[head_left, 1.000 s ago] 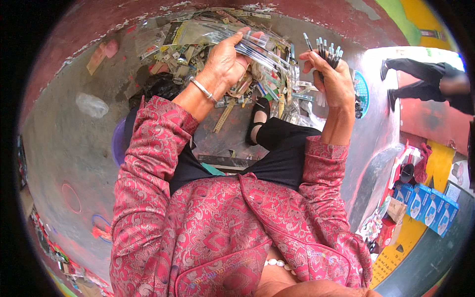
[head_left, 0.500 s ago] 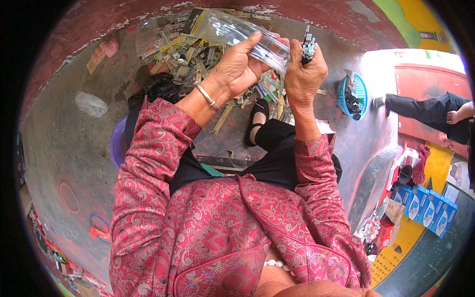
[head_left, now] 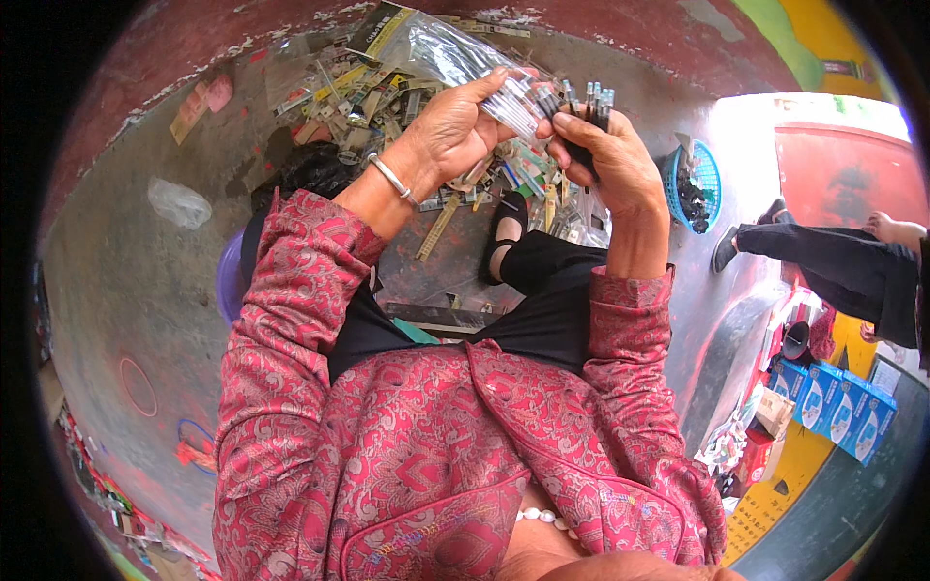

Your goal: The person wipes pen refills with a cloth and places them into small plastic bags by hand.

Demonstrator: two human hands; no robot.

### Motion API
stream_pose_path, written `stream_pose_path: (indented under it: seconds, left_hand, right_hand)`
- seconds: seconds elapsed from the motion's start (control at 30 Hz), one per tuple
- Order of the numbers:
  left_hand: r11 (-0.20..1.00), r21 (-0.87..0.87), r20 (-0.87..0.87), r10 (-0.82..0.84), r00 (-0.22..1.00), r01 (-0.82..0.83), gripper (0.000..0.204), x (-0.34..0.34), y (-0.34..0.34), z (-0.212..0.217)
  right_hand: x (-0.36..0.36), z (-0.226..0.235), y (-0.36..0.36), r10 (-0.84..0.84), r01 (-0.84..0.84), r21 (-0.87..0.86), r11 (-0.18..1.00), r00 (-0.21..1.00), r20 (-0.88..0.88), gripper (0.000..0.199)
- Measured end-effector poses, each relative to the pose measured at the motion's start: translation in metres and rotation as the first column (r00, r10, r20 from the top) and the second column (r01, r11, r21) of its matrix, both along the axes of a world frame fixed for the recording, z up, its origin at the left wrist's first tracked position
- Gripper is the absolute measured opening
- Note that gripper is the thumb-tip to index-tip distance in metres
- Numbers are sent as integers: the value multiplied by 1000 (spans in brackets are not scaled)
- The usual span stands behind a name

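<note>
My left hand, a metal bangle on its wrist, is closed on a clear plastic bag with a dark header at its far end. At the bag's near end, by my fingers, lie several thin, whitish tubes with dark ends. Close to that end, my right hand grips several slim black pen-like sticks with pale blue tips. Its fingertips are beside the bag's near end; whether they touch the tubes I cannot tell. Part of the black sticks is hidden in my palm.
A loose pile of packaging and small flat pieces covers the floor beyond my hands. A blue basket with dark scraps stands right. A person's legs are at the far right. Blue boxes stand below, and a purple tub sits left.
My right hand has turned and shifted slightly right, its fingers now reaching toward the bag. Dark-ended tubes now show at the bag's near end. The person at the right has moved their legs.
</note>
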State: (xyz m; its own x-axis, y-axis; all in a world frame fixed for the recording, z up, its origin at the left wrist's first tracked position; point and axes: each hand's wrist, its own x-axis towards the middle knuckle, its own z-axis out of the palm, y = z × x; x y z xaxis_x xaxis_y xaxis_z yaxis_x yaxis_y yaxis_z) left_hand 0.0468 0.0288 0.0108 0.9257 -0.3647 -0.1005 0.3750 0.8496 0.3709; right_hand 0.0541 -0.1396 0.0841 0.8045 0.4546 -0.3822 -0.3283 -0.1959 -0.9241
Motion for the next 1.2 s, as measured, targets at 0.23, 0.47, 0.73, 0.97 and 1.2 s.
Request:
stream_pose_path:
  seconds: [0.23,0.47,0.73,0.97,1.2]
  left_hand:
    - [998,61,25,30,999,-31,44,3,0,-4]
    - [995,100,-7,18,1000,-17,44,0,-5,-5]
    - [999,39,-59,-5,998,7,38,-6,-16,-7]
    - [996,-83,-80,-50,996,44,45,-5,-13,-8]
    - [996,-74,-26,-45,999,43,63,-5,-9,0]
  right_hand:
    - [2,-5,-2,20,-17,-210,977,1000,12,21]
    - [3,-1,-1,107,-27,-509,861,986,129,23]
    - [0,-5,5,75,20,-492,870,982,173,29]
    - [3,-7,0,74,-19,-438,899,991,110,30]
    - [2,-2,-2,37,7,-384,923,993,108,29]
